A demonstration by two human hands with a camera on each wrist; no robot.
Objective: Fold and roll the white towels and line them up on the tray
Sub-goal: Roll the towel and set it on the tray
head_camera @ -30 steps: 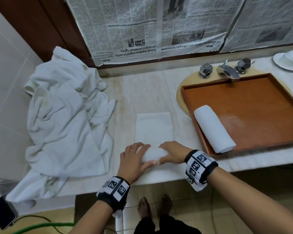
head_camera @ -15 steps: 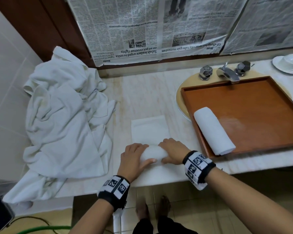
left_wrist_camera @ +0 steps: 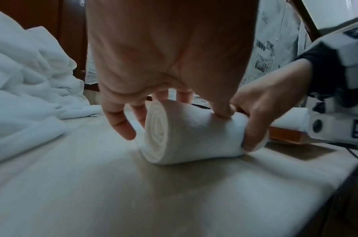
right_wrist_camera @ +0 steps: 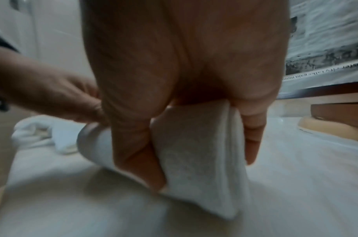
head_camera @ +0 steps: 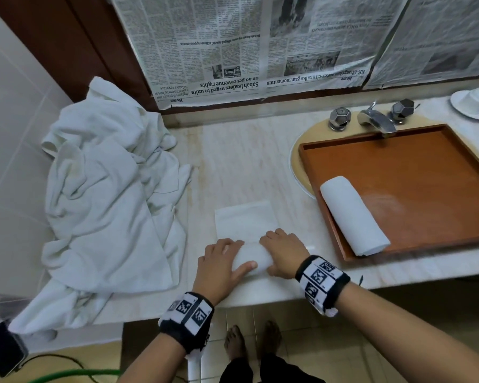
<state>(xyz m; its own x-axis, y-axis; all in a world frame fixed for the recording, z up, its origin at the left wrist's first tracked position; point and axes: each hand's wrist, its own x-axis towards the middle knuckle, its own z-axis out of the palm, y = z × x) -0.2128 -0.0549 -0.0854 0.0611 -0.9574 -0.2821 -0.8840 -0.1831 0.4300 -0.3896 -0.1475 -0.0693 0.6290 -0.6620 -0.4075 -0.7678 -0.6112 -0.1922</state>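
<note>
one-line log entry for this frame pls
step: rolling | left hand: grips white towel roll | right hand: grips same roll | brown wooden tray: one finished rolled white towel

Under the hands, the half-rolled towel (head_camera: 249,258) is soft matt white cloth with a fine nap, its end showing tight spiral layers in the left wrist view. The bench (head_camera: 244,167) beyond the hands is pale veined stone, smooth with a dull sheen. Right of the hands, the tray (head_camera: 415,172) is reddish-brown wood, satin-smooth. The faucet (head_camera: 376,121) is shiny metal. Left of the hands, the towel pile (head_camera: 103,194) is crumpled matt cloth.
</note>
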